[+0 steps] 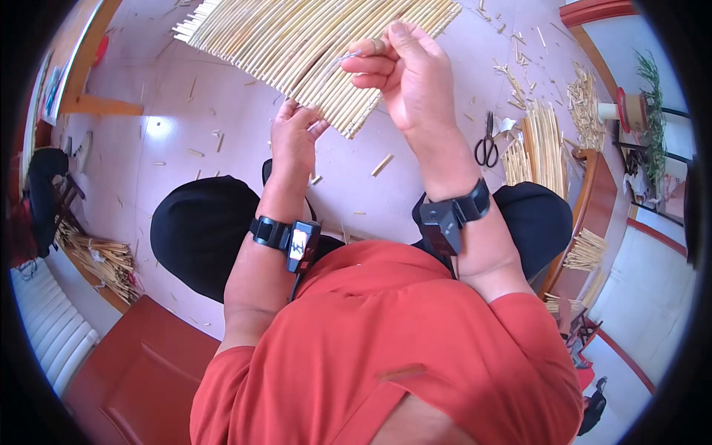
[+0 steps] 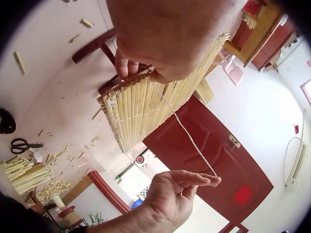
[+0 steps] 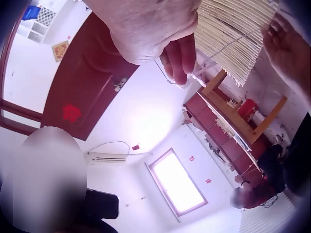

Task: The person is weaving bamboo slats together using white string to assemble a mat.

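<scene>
A mat of thin pale sticks (image 1: pixel 297 44) bound with cord lies across the top of the head view. My left hand (image 1: pixel 292 141) grips its near edge, thumb on top and some fingers beneath. Above the mat's right part is my right hand (image 1: pixel 419 81), pinching a white string. In the left wrist view the string (image 2: pixel 187 131) runs taut from the mat (image 2: pixel 141 104), by my left hand (image 2: pixel 170 39), to my right hand's fingertips (image 2: pixel 211 180). The right wrist view shows my right hand (image 3: pixel 150 29) near the mat (image 3: pixel 233 34), its fingers curled.
Black scissors (image 1: pixel 487 141) lie on the floor at the right, beside bundles of sticks (image 1: pixel 545 141). Another bundle (image 1: pixel 107 259) is at the left. Stick scraps (image 1: pixel 382 165) dot the floor. A red chair (image 1: pixel 141 363) stands lower left. Another person (image 3: pixel 257 189) sits in the background.
</scene>
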